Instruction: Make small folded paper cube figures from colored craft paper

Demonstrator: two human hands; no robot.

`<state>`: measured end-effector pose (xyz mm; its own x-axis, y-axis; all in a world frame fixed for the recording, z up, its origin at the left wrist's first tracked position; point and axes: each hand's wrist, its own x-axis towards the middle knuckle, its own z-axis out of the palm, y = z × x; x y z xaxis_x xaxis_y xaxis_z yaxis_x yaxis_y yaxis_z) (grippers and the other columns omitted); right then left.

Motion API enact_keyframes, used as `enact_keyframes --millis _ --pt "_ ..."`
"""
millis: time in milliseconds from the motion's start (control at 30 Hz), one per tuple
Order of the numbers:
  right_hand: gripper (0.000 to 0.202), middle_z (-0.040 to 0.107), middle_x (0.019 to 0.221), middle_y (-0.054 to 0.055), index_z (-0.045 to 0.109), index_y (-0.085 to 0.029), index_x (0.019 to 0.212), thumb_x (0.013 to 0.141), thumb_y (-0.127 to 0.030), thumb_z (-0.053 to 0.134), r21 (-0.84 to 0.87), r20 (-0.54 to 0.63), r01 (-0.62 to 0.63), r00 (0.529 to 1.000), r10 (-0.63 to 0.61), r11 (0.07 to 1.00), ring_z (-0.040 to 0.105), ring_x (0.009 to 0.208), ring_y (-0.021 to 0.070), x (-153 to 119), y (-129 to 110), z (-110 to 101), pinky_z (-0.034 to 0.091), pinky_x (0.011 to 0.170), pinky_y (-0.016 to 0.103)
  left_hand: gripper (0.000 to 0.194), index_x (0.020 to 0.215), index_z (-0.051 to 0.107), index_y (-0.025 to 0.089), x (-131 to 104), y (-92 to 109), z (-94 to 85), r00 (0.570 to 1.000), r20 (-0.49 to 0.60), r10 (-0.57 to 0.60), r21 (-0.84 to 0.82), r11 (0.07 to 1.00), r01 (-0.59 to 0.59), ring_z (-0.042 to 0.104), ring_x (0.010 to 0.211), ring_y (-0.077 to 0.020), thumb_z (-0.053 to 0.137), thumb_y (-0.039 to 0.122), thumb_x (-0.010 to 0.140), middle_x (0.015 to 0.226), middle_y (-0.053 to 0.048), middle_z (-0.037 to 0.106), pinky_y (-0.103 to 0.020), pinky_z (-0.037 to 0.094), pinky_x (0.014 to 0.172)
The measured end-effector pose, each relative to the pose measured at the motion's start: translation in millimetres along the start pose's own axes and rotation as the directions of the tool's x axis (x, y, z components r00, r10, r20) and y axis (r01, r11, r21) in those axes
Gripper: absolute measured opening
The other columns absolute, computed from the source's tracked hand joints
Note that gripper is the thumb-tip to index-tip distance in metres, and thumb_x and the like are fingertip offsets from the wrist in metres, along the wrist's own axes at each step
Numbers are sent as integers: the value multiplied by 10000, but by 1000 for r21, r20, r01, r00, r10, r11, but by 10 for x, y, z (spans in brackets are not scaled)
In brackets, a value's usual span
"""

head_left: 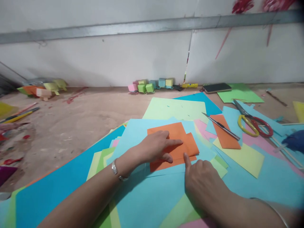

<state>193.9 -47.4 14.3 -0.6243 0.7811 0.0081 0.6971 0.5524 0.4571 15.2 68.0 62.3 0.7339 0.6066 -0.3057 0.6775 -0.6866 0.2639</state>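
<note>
An orange piece of paper (187, 145) with folds and a raised flap on its right side lies on light blue sheets (152, 193). My left hand (158, 147) rests on it from the left, its index finger stretched out and its fingers apart, pressing on the orange surface. From the lower right, my right hand (201, 177) touches the lower edge of the orange paper with its index fingertip. The other fingers of that hand are curled in, and nothing shows between them.
To the right lie a metal pen-like tool (222, 126), another orange piece (224, 134), a yellow sheet (242, 158) and scissors (255, 122). Small paper boxes (149, 87), a yellow tube (190, 85) and a phone (217, 88) line the wall.
</note>
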Motion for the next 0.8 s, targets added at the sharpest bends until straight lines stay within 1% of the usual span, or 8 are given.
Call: enact_keyframes --millis 100,233,333,400,467,567,700,800 --pt "522 431 395 23 733 -29 1100 597 0 596 2 82 -86 993 86 996 394 373 184 -72 42 49 132 450 297 593 1377 546 314 -1 2 -3 1000 -3 5 -16 1000 -5 467 757 -188 662 527 836 846 -29 505 -263 292 595" --pt "350 394 355 2 765 -67 911 626 48 599 190 93 -256 966 242 948 352 324 152 -106 151 106 113 432 278 607 1381 541 314 4 -14 0 1000 -1 9 -2 1000 -9 468 759 -190 646 558 835 853 -32 503 -261 288 601" --pt "245 422 385 19 663 -152 576 593 85 603 228 148 -275 958 246 934 357 336 130 -50 338 35 111 425 274 607 1373 550 312 4 -10 -6 1000 1 17 0 1000 -17 471 766 -192 643 572 832 859 -34 506 -257 281 599" --pt "278 445 424 33 581 -177 512 564 96 580 160 150 -267 958 243 950 397 371 150 0 467 -64 120 427 285 604 1380 545 309 1 -4 -7 1000 6 18 2 1000 -18 474 770 -194 642 559 840 862 -36 510 -259 279 598" --pt "271 476 490 50 585 -183 577 579 86 550 65 76 -244 968 239 968 453 442 193 38 537 -155 168 446 308 605 1391 535 306 -3 -7 3 1000 0 25 6 1000 -25 477 773 -196 644 543 845 863 -40 517 -263 280 599" --pt "261 498 589 72 576 -191 636 613 61 513 -12 -48 -169 985 168 986 480 559 237 70 493 -185 238 508 350 608 1388 534 306 -9 -38 36 998 -42 48 2 999 -48 482 764 -194 640 552 842 856 -36 516 -265 282 594" --pt "236 462 556 52 535 -202 582 596 33 513 45 -139 -124 982 129 991 443 549 225 115 371 -63 219 525 353 658 1392 503 273 -32 -58 62 996 -83 35 -11 999 -36 491 759 -194 667 553 819 858 -27 515 -259 287 581" --pt "241 462 527 49 523 -197 547 593 38 501 56 -238 -109 964 119 992 440 529 214 164 408 -26 220 528 347 617 1301 560 232 -53 18 54 993 -119 -4 -50 999 -2 501 760 -198 677 577 803 847 -30 533 -258 309 588"
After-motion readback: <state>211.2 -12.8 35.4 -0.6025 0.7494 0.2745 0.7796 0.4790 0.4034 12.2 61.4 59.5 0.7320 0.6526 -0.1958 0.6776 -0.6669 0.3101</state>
